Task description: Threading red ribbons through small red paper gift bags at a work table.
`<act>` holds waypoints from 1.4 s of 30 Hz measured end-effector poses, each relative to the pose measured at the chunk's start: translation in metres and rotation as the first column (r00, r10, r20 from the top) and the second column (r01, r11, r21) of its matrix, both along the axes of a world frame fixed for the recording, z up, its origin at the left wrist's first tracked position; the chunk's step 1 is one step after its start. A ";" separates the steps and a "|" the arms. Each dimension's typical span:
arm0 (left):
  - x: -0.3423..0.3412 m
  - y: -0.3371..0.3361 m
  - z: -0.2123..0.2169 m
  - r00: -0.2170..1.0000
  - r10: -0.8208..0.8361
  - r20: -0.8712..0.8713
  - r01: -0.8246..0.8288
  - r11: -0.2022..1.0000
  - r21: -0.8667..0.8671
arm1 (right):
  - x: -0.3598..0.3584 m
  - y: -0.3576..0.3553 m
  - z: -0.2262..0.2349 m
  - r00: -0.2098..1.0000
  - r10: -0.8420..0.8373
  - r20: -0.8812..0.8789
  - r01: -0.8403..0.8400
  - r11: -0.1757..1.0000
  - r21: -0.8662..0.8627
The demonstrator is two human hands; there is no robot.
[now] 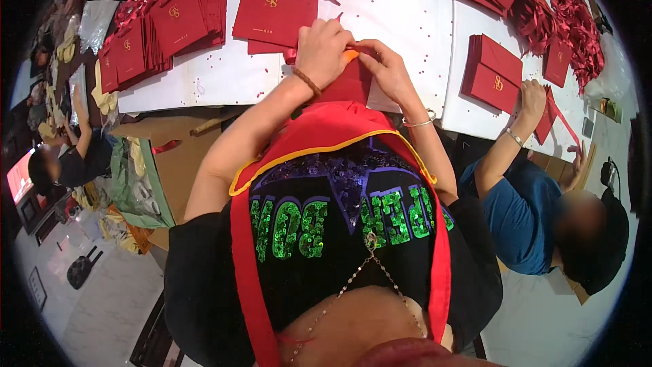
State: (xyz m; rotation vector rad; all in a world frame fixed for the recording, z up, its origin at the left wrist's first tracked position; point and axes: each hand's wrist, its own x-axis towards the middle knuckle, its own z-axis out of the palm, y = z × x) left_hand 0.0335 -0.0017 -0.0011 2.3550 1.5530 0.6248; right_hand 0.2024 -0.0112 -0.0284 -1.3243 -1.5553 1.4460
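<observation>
The left hand and right hand are held close together, fingers curled inward, wrists bent; what is gripped by each cannot be told. Between them a small orange object is seen, above a red bag. Both forearms are slanted inward. Beyond, stacked red bags are laid on the white surface.

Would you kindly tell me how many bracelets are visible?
3: a brown beaded bracelet on the left wrist, a silver bangle on the right wrist, and a silvery bracelet on the wrist of the blue-sleeved co-worker; others may be hidden.
</observation>
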 end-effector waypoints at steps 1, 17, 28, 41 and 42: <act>-0.001 0.004 0.006 0.999 -0.030 0.015 0.029 0.999 0.046 | 0.000 -0.002 0.001 1.000 -0.001 0.000 0.001 1.000 -0.002; -0.005 0.068 -0.018 0.979 0.024 0.204 0.112 0.769 -0.629 | 0.000 -0.004 0.014 0.999 0.029 0.015 -0.030 0.998 0.052; -0.010 0.081 -0.025 0.989 -0.141 -0.052 0.085 0.808 -0.584 | 0.001 -0.009 0.010 0.996 0.026 -0.080 -0.024 0.999 0.023; 0.005 0.080 -0.013 0.920 0.132 0.369 0.201 0.648 -0.735 | 0.002 -0.010 0.017 0.997 0.066 -0.039 -0.064 0.996 0.062; 0.009 0.085 -0.011 0.924 0.200 0.325 0.114 0.669 -0.734 | 0.004 -0.010 0.017 0.997 0.073 -0.037 -0.071 0.996 0.052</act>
